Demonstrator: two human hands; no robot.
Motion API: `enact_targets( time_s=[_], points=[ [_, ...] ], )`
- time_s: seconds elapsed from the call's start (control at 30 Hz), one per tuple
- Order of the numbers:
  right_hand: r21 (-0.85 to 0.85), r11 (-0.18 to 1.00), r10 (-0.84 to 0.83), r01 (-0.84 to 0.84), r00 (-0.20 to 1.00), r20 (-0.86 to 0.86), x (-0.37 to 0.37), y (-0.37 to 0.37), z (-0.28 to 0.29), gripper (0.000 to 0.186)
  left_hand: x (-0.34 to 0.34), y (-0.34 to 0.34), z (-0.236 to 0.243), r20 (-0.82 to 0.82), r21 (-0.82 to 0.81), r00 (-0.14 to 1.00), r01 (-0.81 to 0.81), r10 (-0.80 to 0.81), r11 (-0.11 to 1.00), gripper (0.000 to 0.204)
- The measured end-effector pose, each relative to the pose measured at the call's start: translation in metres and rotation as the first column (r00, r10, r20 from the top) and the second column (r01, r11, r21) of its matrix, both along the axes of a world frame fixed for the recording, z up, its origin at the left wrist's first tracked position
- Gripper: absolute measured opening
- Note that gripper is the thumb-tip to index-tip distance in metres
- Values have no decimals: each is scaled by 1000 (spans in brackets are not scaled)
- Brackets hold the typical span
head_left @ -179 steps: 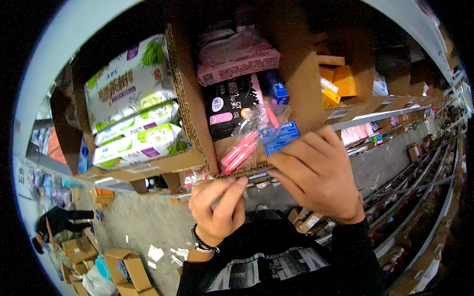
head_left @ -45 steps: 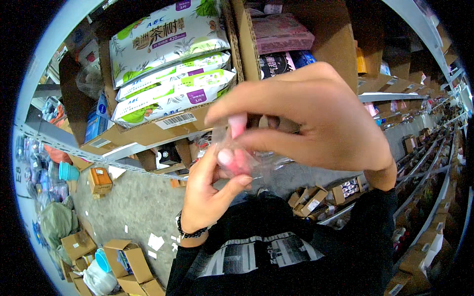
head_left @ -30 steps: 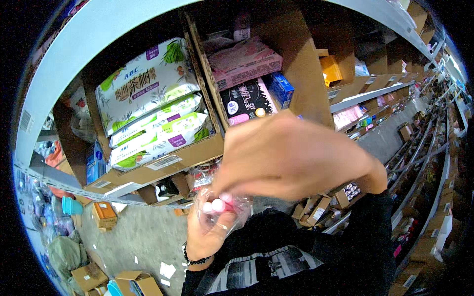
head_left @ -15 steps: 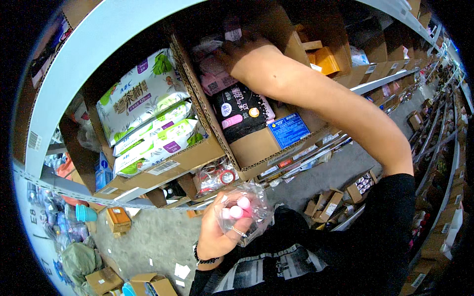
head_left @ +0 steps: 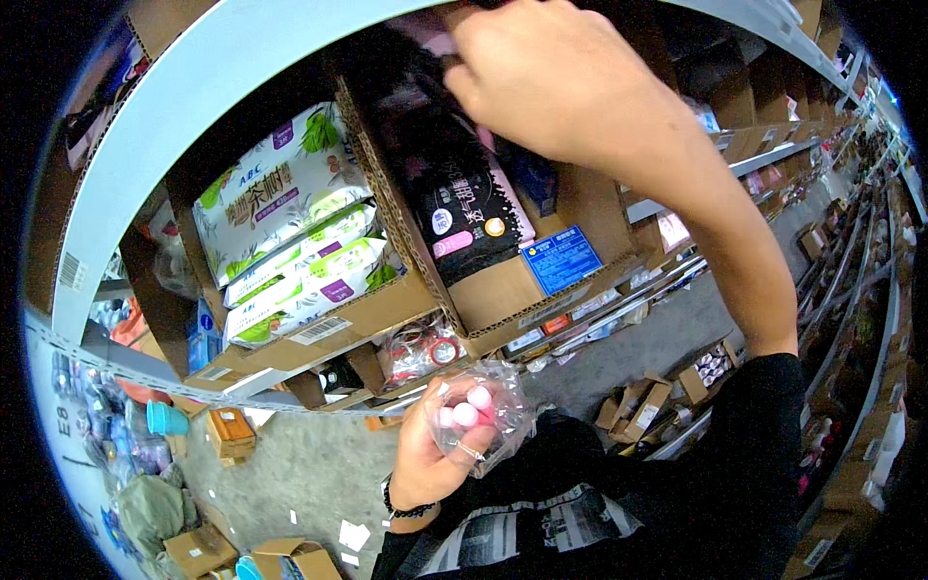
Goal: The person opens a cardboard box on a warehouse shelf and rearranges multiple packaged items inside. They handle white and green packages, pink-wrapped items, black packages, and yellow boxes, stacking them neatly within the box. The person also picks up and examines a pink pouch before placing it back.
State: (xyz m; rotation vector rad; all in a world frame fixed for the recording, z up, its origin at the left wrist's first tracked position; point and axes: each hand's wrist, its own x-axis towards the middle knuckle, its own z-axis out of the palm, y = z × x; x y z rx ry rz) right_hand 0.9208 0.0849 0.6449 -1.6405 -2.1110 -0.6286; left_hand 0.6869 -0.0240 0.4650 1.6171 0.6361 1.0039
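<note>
At bottom centre, my left hand [head_left: 430, 449] grips a clear plastic bag [head_left: 503, 406] with pink, white-capped tubes [head_left: 466, 416] inside. My right hand [head_left: 527, 82] reaches deep into the middle cardboard compartment [head_left: 488, 290], its fingers curled in shadow near pink packages; what they hold is hidden. Below it lie a black package with pink accents [head_left: 445, 208], a dark blue box [head_left: 532, 184] and, at the front, a bright blue box [head_left: 563, 259]. The compartment to the left holds stacked white-and-green packs [head_left: 275, 203].
A pale metal shelf beam [head_left: 135, 135] frames the cardboard bins. More shelving [head_left: 851, 319] runs along the right. On the floor below stand open cartons [head_left: 628, 406], an orange-brown box [head_left: 232, 435], a cyan bucket [head_left: 166, 418] and green sacking [head_left: 150, 507], with scattered paper.
My right hand has left the bag in my left hand and moved up, deeper into the middle compartment. My left hand still holds the bag, slightly lower and further right.
</note>
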Motion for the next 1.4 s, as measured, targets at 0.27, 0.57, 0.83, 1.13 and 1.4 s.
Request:
enact_targets(
  time_s=[0.27, 0.57, 0.83, 1.13, 1.4],
  points=[
    [-202, 969, 95, -144, 967, -237, 10, -11, -28, 31, -1, 0, 0, -22, -34, 999, -31, 31, 999, 34],
    [-64, 993, 102, -99, 994, 40, 6, -9, -77, 22, 0, 6, -6, -12, -16, 1000, 6, -6, 1000, 36],
    [-170, 907, 396, -384, 917, 42, 13, -33, -70, 43, -8, 6, -15, 29, -172, 999, -37, 42, 984, 51],
    [-113, 908, 390, -402, 914, -115, 14, -17, -63, 41, -1, 0, 2, 55, -58, 976, -207, 210, 977, 39],
    [-204, 447, 610, -871, 463, -643, 19, -70, -35, 62, 22, 13, 49, -88, 298, 968, -201, 237, 933, 48]
  ],
)
